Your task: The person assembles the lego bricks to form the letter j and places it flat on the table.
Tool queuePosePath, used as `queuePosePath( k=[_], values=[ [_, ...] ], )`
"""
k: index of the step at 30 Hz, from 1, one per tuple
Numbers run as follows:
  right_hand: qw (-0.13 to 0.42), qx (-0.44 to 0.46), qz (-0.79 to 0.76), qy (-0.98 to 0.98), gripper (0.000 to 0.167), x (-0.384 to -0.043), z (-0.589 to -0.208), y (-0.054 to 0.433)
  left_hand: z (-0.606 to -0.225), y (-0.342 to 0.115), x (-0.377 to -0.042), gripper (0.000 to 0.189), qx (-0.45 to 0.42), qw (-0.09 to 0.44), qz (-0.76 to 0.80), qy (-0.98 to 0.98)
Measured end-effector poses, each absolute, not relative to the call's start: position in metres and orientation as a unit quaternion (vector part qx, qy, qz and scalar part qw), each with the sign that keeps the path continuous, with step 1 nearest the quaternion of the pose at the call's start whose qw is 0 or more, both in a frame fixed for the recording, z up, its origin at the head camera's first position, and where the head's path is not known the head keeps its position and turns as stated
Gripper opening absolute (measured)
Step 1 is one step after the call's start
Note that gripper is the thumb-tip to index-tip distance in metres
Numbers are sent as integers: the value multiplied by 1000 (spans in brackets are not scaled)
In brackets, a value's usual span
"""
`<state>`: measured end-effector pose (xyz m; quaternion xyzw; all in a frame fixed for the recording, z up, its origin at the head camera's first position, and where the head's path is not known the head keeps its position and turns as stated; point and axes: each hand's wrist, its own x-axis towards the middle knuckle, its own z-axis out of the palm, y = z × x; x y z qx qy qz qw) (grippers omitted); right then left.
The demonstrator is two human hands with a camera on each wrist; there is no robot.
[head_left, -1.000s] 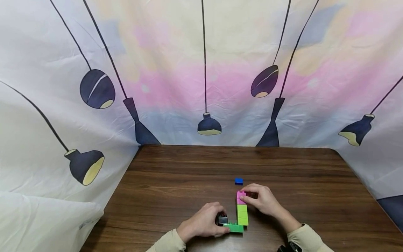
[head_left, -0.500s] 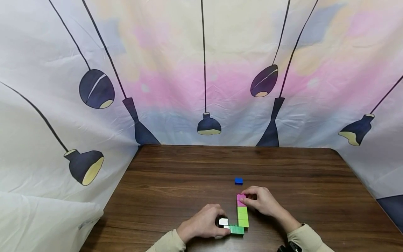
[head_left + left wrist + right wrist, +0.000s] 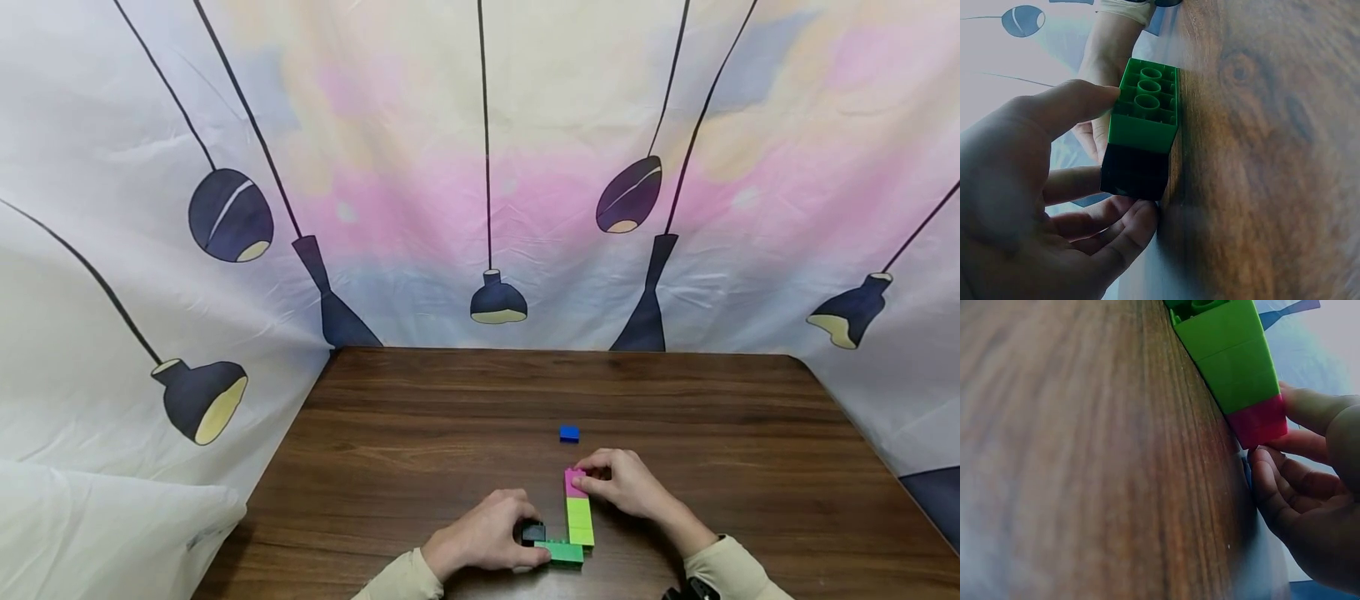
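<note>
Several toy building bricks are joined in an L shape on the table. A long green brick (image 3: 558, 553) forms the near side, with a black brick (image 3: 533, 534) at its left end. From its right end a row of lime bricks (image 3: 580, 522) runs away from me, capped by pink bricks (image 3: 575, 483). My left hand (image 3: 487, 532) grips the corner, thumb against the green brick and fingers round the black one; hollow tubes show on the green brick's underside (image 3: 1149, 87). With thumb and fingers, my right hand (image 3: 628, 482) pinches the pink end (image 3: 1260, 422).
A single blue brick (image 3: 569, 434) lies on the wooden table (image 3: 420, 400), a little beyond the pink end. A printed cloth (image 3: 420, 208) with drawn lamps hangs behind the table. Folded white cloth (image 3: 120, 533) stands at the left edge.
Both hands and the joined bricks have shifted slightly toward me, so the gap between the pink end and the blue brick has widened. The grips look the same.
</note>
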<state>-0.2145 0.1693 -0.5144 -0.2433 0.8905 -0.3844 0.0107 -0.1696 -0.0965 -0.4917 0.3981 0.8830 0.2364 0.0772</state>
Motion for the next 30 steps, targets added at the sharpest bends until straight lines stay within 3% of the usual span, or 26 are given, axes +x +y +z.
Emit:
queuePosePath(
  k=[20,30],
  values=[
    [41,-228,-385,893,27,-222,-512,168,-494,-96,-170,41,391,93,239,884],
    [-29,-208,-396,894,20,-226,-506,168,-492,-96,-168,42,388,84,231,888]
  ],
)
